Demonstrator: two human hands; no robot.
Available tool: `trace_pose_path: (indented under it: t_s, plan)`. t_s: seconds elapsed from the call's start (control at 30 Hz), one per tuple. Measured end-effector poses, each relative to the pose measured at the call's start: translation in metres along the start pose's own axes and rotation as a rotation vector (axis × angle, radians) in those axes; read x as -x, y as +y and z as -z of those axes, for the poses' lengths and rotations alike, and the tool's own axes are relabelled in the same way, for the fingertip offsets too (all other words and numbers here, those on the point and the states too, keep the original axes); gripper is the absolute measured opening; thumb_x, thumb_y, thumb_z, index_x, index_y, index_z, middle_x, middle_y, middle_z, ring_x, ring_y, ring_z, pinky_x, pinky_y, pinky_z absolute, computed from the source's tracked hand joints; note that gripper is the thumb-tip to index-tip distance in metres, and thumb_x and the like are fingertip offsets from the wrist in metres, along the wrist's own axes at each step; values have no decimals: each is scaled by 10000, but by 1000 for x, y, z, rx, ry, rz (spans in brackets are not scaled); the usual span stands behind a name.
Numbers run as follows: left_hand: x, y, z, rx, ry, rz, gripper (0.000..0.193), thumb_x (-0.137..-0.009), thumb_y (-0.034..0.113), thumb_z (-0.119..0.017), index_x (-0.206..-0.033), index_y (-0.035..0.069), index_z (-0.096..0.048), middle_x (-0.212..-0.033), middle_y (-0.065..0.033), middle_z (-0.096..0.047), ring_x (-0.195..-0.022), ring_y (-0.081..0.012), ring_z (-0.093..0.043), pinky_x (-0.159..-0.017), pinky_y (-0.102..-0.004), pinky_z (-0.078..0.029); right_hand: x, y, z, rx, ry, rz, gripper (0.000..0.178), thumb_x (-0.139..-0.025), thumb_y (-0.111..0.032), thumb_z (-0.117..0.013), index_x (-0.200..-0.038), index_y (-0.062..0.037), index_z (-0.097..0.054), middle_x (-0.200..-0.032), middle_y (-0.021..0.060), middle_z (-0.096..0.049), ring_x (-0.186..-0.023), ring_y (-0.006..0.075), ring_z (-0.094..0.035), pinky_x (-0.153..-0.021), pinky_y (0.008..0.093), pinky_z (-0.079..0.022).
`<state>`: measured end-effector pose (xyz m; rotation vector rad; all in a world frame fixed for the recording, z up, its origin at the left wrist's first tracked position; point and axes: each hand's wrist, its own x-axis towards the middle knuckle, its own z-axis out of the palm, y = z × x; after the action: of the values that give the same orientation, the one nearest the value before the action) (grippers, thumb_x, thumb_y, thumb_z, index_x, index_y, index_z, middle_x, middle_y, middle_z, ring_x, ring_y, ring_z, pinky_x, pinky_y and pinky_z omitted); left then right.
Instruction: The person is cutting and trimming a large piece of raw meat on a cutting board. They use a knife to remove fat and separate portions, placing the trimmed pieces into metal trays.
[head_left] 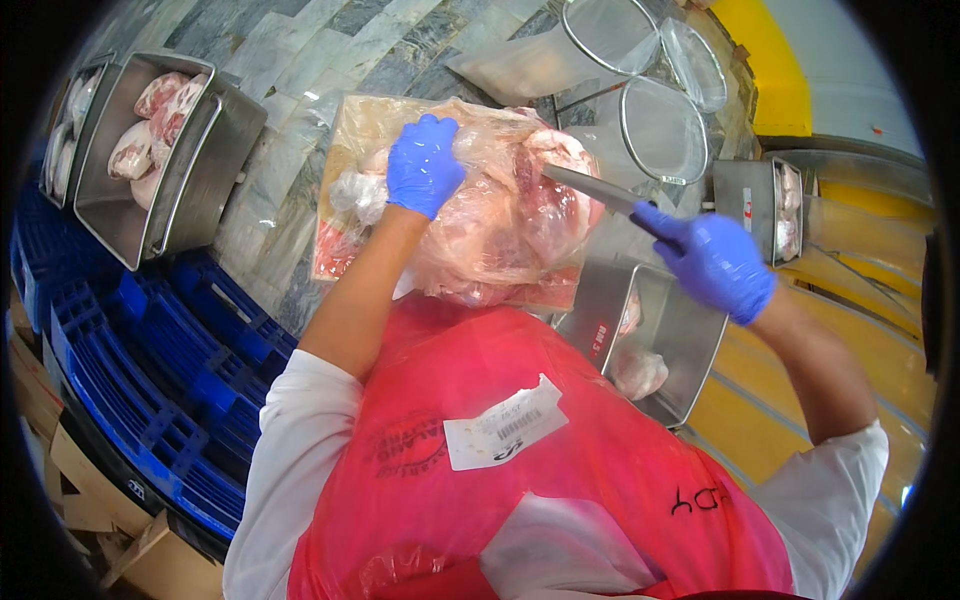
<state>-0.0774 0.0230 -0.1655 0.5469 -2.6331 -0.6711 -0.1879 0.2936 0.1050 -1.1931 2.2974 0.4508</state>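
Observation:
A large block of pale pink raw meat point(555, 225) lies in front of me, wrapped in clear plastic film point(360, 192). Beneath it, the tan edge of what looks like a cardboard sheet point(345, 130) shows. My left hand point(425, 167), in a blue glove, is closed on bunched film over the meat's left part. In my right hand point(718, 268), also blue-gloved, is a knife point(595, 188) gripped by its dark blue handle. Its blade points left, with the tip over the meat's upper right part; whether it touches, I cannot tell.
Steel bins with meat pieces stand at the left point(222, 140), near right point(690, 360) and far right point(742, 205). Metal hoops holding clear bags point(635, 135) stand beyond the meat. Blue plastic pallets point(150, 390) lie lower left, above wooden boards point(105, 490). The floor point(290, 60) is grey tile.

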Motion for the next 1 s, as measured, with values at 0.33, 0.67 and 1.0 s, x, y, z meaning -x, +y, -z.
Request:
trace_pose_path:
  t_s: [0.33,0.67,1.0]
  plan:
    - [-12,-10,-16,60,22,-14,358,-754,159,-717,-1104,103,-668,-997,-152,-645,-963,-378,-632,-841,-480,-517,13,21,-248,-431,476,-69,579,-949,-228,-672,-1497,-323,-511,-739,135,-608,-609,345,-632,-574,461,-524]
    - [-9,-7,-8,-78,34,26,399,-746,218,-767,-1117,112,-665,-1036,-145,-655,-992,-371,-635,-869,-479,-519,-36,-42,-290,-707,763,-210,576,-947,-226,-672,-1495,-313,-516,-859,122,-673,-729,336,-676,-636,453,-543]
    - [-14,-4,-10,-51,-1,-16,389,-746,210,-772,-1104,105,-661,-1026,-151,-647,-1005,-373,-625,-859,-483,-515,64,19,-137,-281,456,-234,486,-941,-299,-680,-1418,-352,-600,-805,158,-681,-698,358,-671,-635,467,-531]
